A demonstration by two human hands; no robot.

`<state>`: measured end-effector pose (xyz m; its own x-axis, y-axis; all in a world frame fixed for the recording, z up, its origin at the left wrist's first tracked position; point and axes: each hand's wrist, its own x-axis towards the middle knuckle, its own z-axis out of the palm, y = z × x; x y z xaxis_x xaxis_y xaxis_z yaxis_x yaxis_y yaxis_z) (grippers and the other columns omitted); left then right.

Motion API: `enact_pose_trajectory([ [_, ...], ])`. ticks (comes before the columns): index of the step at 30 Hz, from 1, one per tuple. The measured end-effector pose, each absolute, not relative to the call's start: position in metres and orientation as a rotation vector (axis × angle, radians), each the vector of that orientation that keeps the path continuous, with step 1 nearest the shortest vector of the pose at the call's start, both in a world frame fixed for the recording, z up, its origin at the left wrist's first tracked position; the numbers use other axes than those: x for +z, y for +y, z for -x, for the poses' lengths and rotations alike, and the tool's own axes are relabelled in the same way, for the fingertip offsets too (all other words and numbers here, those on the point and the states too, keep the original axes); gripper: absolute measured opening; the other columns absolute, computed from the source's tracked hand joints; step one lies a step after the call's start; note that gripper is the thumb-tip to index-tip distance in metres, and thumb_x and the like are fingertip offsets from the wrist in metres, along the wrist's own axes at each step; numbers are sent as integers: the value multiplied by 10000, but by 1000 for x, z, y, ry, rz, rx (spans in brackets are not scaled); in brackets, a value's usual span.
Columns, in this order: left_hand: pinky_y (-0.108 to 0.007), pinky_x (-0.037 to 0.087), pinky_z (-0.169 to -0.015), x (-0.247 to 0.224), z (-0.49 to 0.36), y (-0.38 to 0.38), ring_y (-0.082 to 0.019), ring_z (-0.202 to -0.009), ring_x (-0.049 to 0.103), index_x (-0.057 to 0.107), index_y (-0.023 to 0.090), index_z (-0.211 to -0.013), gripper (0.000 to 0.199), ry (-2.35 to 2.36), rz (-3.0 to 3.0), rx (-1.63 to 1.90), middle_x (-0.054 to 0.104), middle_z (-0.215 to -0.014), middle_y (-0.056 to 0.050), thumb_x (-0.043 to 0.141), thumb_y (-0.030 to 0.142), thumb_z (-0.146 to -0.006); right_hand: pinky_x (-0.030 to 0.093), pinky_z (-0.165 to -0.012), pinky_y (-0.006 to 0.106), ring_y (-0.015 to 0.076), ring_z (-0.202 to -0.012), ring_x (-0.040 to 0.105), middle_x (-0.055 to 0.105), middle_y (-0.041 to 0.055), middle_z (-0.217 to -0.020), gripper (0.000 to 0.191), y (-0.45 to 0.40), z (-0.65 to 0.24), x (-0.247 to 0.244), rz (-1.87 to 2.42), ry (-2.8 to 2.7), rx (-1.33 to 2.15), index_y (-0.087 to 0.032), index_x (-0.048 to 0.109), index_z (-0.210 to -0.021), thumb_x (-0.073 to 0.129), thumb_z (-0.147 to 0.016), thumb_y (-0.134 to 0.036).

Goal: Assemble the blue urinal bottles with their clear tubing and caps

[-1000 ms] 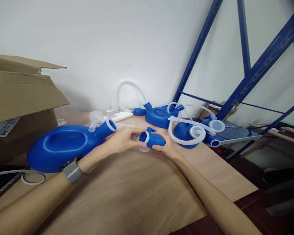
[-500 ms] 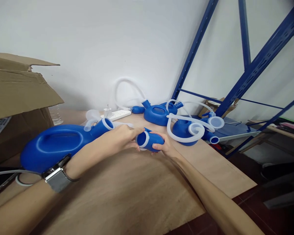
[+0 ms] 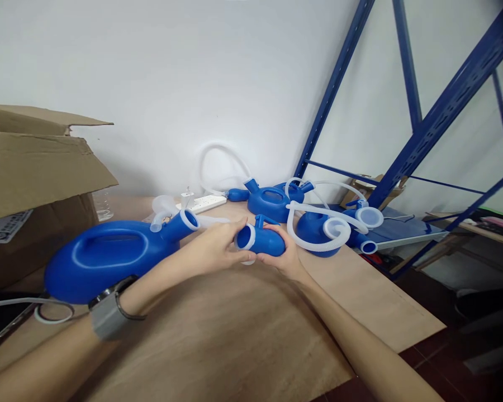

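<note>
The scene is lit brightly and evenly by soft, diffuse light; only faint shadows are cast on the wooden surface (image 3: 243,324) beneath the forearms. Mild sheen is seen on the large blue container (image 3: 104,259). Straight lines of the blue shelving frame (image 3: 436,111) are bent by wide-angle distortion, and the corners are darkened and softened.

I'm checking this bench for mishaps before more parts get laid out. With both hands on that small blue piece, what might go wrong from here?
1. The small blue fitting is held above the table only by the fingertips of the left hand and right hand; a slip may drop it.
2. The big blue bottle lies just beside the left forearm and might be nudged.
3. The white tubing loops near the right hand and the table's edge; a snag may drag parts off.
</note>
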<state>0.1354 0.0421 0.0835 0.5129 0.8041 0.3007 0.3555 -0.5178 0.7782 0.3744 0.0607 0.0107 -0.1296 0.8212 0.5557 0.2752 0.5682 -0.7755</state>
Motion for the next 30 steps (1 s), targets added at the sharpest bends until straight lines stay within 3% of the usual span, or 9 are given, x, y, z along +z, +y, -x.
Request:
enact_pose_trajectory([
  [3, -408, 526, -865, 74, -139, 46, -324, -950, 711, 602, 179, -1416, 644, 976, -2280, 790, 772, -1015, -96, 728, 403, -826, 479, -1093, 585, 398, -1242, 642, 702, 107, -1314, 653, 55, -373, 10, 941, -1679, 545, -266, 702, -1174, 950, -595, -436],
  [10, -454, 519, -1048, 72, -131, 56, -344, -1235, 662, 564, 244, -1470, 762, 814, -2135, 821, 708, -1341, -113, 806, 429, -772, 463, -1109, 593, 400, -1263, 631, 694, 106, -1333, 673, 58, -374, 11, 943, -1688, 520, -268, 698, -1193, 953, -593, -437],
  [13, -475, 398, -1197, 54, -138, 54, -339, -1508, 417, 351, 239, -1611, 893, 771, -2077, 799, 399, -1662, -146, 733, 494, -845, 458, -1111, 587, 389, -1264, 629, 688, 110, -1338, 672, 67, -381, 10, 968, -1736, 524, -264, 687, -1217, 937, -624, -454],
  [15, -494, 262, -1274, 33, -147, 51, -338, -1607, 171, 181, 198, -1662, 1017, 862, -2064, 818, 191, -1738, -173, 701, 549, -862, 442, -1130, 578, 378, -1286, 617, 680, 113, -1353, 676, 74, -387, 6, 993, -1784, 518, -260, 676, -1242, 925, -647, -464],
  [17, -509, 150, -1307, 11, -154, 48, -325, -1622, 39, 102, 152, -1668, 1000, 985, -2093, 812, 139, -1746, -188, 621, 552, -912, 417, -1157, 570, 367, -1321, 595, 661, 116, -1387, 691, 80, -393, 0, 1040, -1821, 518, -259, 661, -1272, 916, -666, -472],
  [20, -511, 218, -1293, -11, -156, 48, -339, -1597, 212, 128, 145, -1662, 930, 1030, -2201, 743, 249, -1712, -216, 603, 463, -928, 405, -1169, 564, 345, -1325, 587, 638, 116, -1409, 703, 87, -401, -10, 1146, -1833, 522, -257, 632, -1312, 889, -703, -494],
  [24, -509, 428, -1151, -10, -147, 56, -352, -1364, 563, 464, 172, -1512, 578, 1153, -2421, 593, 622, -1447, -188, 527, 329, -960, 409, -1173, 545, 327, -1315, 586, 623, 99, -1415, 650, 95, -408, -17, 1256, -1796, 553, -262, 635, -1282, 847, -737, -544],
  [26, -500, 466, -1096, -4, -145, 59, -354, -1281, 613, 602, 175, -1363, 436, 1181, -2487, 534, 675, -1354, -172, 521, 345, -969, 408, -1176, 535, 327, -1329, 573, 608, 96, -1431, 643, 97, -409, -19, 1278, -1754, 555, -264, 638, -1267, 840, -735, -563],
  [30, -492, 472, -1063, 2, -145, 56, -352, -1245, 615, 655, 191, -1265, 372, 1128, -2571, 482, 669, -1330, -152, 557, 394, -970, 390, -1190, 529, 326, -1349, 559, 611, 91, -1432, 631, 97, -405, -19, 1234, -1761, 541, -269, 639, -1266, 838, -741, -556],
])
